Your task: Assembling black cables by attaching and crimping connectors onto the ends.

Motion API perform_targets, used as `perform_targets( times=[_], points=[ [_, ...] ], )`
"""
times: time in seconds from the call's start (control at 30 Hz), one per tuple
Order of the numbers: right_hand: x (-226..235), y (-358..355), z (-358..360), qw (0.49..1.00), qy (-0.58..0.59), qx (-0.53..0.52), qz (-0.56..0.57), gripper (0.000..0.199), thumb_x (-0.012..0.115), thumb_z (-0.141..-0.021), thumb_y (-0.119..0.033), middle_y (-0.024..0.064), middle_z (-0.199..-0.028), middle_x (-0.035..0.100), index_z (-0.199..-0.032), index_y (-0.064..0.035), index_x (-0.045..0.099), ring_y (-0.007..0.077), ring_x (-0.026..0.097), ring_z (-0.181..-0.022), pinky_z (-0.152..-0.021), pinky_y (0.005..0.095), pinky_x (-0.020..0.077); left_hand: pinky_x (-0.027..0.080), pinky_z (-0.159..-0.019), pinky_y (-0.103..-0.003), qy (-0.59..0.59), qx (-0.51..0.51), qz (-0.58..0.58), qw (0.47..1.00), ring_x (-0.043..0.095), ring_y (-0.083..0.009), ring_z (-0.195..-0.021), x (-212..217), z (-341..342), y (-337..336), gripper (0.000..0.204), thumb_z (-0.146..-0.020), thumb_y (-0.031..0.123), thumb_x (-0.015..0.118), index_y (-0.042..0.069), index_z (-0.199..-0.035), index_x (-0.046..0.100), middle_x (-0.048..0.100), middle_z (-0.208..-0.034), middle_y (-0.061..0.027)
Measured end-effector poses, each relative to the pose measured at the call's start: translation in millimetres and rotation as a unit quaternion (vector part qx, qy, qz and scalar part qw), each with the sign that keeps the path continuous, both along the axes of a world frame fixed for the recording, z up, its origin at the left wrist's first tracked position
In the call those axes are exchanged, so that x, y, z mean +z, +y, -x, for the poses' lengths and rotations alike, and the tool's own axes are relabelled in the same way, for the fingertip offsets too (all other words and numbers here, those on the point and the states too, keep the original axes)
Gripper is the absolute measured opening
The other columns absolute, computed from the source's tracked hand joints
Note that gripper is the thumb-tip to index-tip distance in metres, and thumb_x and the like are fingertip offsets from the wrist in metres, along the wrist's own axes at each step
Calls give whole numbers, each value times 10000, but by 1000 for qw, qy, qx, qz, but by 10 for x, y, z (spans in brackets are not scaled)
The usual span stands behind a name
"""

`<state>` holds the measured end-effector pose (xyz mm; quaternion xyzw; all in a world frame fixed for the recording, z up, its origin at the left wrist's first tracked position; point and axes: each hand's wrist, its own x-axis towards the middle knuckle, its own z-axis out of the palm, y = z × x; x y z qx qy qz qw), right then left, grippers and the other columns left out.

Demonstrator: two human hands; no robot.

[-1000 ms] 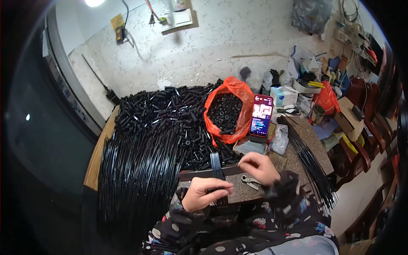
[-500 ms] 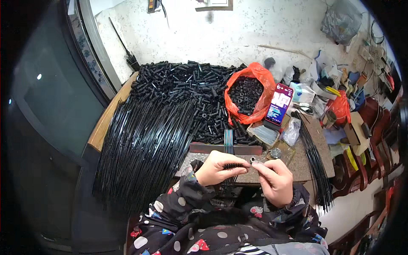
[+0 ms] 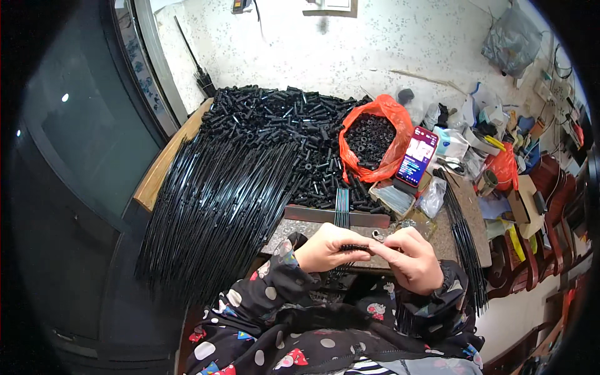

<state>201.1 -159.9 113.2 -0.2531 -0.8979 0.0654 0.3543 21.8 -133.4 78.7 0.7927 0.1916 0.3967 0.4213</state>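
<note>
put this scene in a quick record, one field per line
left grip: closed on a small black ribbed strip
right grip: at its right end, pinching unclear
front: thin shiny black rods crossing a long dark bar
back: heap of short black cylindrical pieces
container: open red plastic bag with small black rings
right of bag: lit, red-edged rectangular smartphone

I wear a black garment point(image 3: 322, 340) with long sleeves point(image 3: 282, 278), printed with white dots and red and blue motifs, with black-and-white stripes point(image 3: 370, 367) visible at the lower front.
</note>
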Motion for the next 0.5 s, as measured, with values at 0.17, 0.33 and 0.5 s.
perform_targets(
  times=[0.17,0.33,0.5],
  points=[
    [13,42,-21,997,4,71,42,297,495,-584,43,69,-717,470,-871,-34,515,209,445,-655,-586,267,372,363,-756,-302,23,-13,-47,999,523,-217,-718,-42,-44,1,192,-654,96,548,57,-840,520,539,-781,-99],
    [51,84,39,989,31,133,61,257,498,-637,17,79,-761,467,-890,-25,502,210,448,-677,-607,274,370,295,-828,-356,9,-38,-21,999,520,-209,-741,-9,-6,-36,193,-663,112,538,54,-845,513,541,-778,-85],
    [43,2,242,993,25,71,87,346,509,-601,27,106,-830,455,-942,-15,463,236,448,-714,-635,287,372,304,-811,-317,75,-48,84,992,472,-214,-859,-96,-7,-14,247,-664,166,548,48,-875,496,520,-852,-85]
  ],
)
